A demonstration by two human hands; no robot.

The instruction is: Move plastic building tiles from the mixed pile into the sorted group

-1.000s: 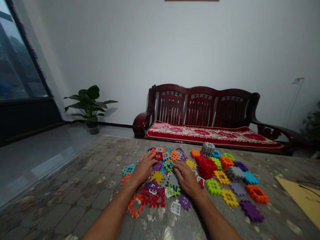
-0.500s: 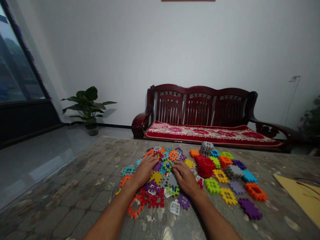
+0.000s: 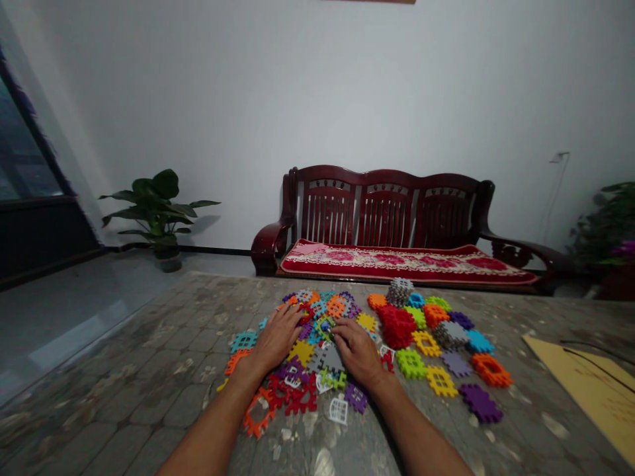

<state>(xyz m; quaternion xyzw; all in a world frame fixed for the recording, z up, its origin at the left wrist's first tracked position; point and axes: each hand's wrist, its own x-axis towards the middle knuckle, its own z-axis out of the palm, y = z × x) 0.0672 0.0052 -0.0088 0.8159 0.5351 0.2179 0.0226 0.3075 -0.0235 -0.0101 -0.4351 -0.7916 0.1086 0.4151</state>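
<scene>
Loose plastic interlocking building tiles lie in a mixed pile in front of me. My left hand (image 3: 278, 332) rests over the pile's left side, fingers stretched out, fingertips beside a red tile (image 3: 306, 313). From the right, my right hand (image 3: 358, 349) reaches in with fingers apart and lightly bent, close to a small green piece (image 3: 326, 324). I see no tile lifted in either hand. Between the hands lie a yellow tile (image 3: 300, 352) and grey tiles (image 3: 331, 357). Nearer to me are red tiles (image 3: 301, 396), an orange frame (image 3: 258, 413) and a white window piece (image 3: 338, 410).
Sorted stacks stand on the right, among them red tiles (image 3: 397, 325), grey tiles (image 3: 452, 335) and a purple stack (image 3: 480, 402). A yellow board (image 3: 585, 383) lies at the table's right. Beyond the table (image 3: 169, 337) stands a wooden bench (image 3: 387, 205).
The whole view has shifted slightly, so everything appears a little further left. Both hands stay over the same part of the pile, with little change in their pose.
</scene>
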